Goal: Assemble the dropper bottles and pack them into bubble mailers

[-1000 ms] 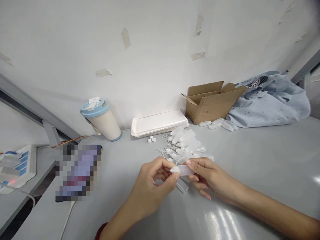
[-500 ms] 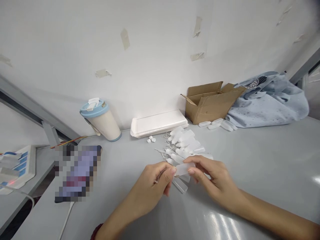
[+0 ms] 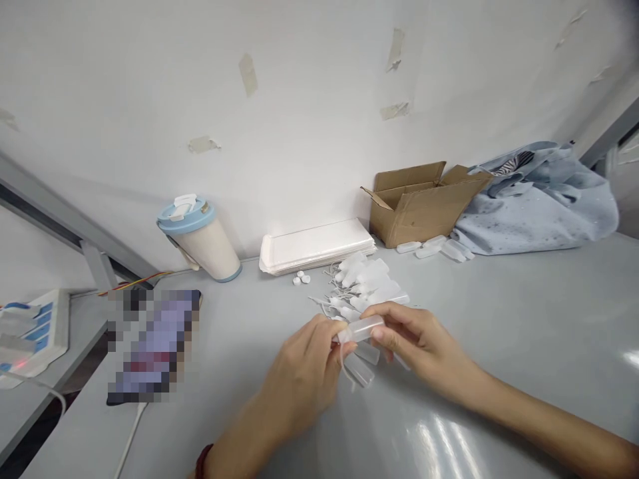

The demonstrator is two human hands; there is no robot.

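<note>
Between my two hands is a small translucent plastic bottle (image 3: 365,328), lying nearly level above the grey table. My left hand (image 3: 312,362) pinches its capped end, from which a thin pale cord hangs down. The fingers of my right hand (image 3: 412,336) grip the base of the same bottle. Just behind my hands is a pile of similar bottles (image 3: 369,279), several with thin cords at their tips. Another clear bottle (image 3: 358,370) lies on the table under the held one, partly hidden.
Small white caps (image 3: 301,278) lie by a stack of white cards or envelopes (image 3: 317,245). Behind are an open cardboard box (image 3: 429,209), loose bottles (image 3: 432,248) and a light blue cloth bag (image 3: 544,206). On the left stand a tumbler (image 3: 202,239), a blurred phone (image 3: 154,346) and a power strip (image 3: 37,332).
My left hand has turned over and shifted its pinch to the bottle's capped end, so the cord now hangs free. My right hand keeps its grip on the base.
</note>
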